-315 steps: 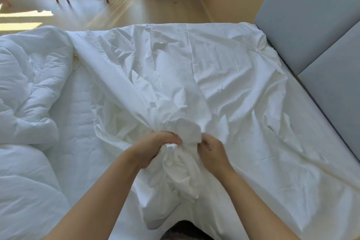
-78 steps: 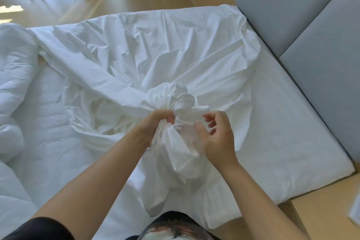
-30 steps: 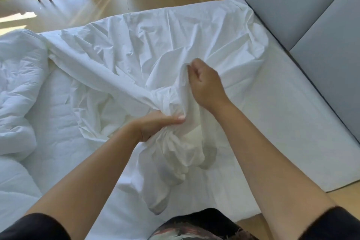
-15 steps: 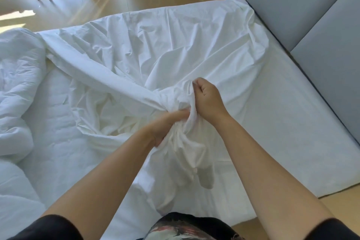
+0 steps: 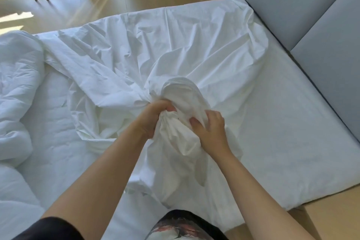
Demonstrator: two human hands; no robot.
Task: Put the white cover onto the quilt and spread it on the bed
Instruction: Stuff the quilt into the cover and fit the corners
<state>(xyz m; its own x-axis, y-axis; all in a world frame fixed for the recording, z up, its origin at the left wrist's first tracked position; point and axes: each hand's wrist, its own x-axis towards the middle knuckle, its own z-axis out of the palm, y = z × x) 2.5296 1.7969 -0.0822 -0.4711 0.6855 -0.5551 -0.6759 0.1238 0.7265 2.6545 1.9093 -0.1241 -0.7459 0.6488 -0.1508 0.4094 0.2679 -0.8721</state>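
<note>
White cover (image 5: 175, 45) in left hand (image 5: 153, 117) and right hand (image 5: 211, 132), bare bed (image 5: 292, 132) rightward.

Reaches forward with both bare forearms, one from each lower corner, converging toward the middle. Clenches the left hand (image 5: 155, 117) into a fist round a gathered bunch of the white cover (image 5: 175, 48) — thumb on top, nail showing. Sets the right hand (image 5: 212, 130) just beside it, slightly lower, back of the hand up, fingers curled over the same bunch and thumb pressed into the cloth, pointing toward the left fist. Holds both wrists roughly straight — a dark short sleeve (image 5: 48, 228) at the left upper arm.
</note>
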